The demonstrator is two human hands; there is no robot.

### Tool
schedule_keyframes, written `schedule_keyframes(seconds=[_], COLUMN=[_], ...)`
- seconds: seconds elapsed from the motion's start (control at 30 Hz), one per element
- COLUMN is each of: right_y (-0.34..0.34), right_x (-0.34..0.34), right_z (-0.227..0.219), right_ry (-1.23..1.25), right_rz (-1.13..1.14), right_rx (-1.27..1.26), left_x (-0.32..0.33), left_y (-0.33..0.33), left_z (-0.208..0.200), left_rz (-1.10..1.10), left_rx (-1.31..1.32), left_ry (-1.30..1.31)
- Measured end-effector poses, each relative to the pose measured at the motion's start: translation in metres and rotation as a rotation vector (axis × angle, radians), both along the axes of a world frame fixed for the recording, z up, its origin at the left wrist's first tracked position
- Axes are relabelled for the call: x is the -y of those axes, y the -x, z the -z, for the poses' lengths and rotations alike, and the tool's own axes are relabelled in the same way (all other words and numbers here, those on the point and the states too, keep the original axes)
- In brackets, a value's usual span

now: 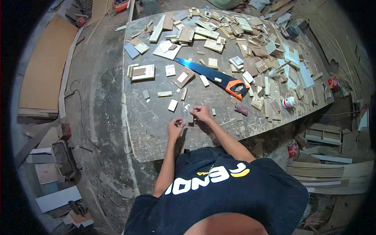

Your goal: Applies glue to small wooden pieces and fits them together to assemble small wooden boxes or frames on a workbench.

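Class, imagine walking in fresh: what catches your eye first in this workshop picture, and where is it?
First, the hand saw with its blue blade and orange-and-black handle, lying mid-table. Around it, wood offcuts crowd the worktable, thickest at the far right. At the near edge, the left hand and right hand pinch a small wood piece.

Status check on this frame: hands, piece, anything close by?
Left hand pinching something thin, unclear. Right hand on small wood block at table edge. Handsaw and offcuts lie beyond, apart.

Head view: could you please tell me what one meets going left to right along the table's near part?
Left hand → small wood piece → right hand → saw's orange handle → white jar on the table.
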State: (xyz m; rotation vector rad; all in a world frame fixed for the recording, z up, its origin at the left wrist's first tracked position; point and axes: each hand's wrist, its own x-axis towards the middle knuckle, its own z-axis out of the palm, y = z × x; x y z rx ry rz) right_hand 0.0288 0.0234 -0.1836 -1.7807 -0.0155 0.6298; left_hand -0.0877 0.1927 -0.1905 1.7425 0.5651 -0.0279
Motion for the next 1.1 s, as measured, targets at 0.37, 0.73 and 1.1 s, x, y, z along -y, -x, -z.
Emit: schedule_keyframes(seconds=[0.37,0.73,1.1], right_y=[-0.148,-0.247,-0.138], right_x=[-0.024,-0.054,0.032], right_z=[-0.051,-0.034,-0.051], right_ry=[0.532,0.707,-0.633], right_rz=[-0.173,-0.711,-0.264], right_rx=[0.719,0.999,-0.585], left_x=[-0.027,-0.018,-0.008], left_y=[0.006,0.039,-0.027], left_z=[-0.001,-0.026,-0.068], left_rz=[-0.185,-0.283,-0.179], left_rx=[-0.062,-0.169,-0.008], left_ry=[-0.154,-0.072,0.277])
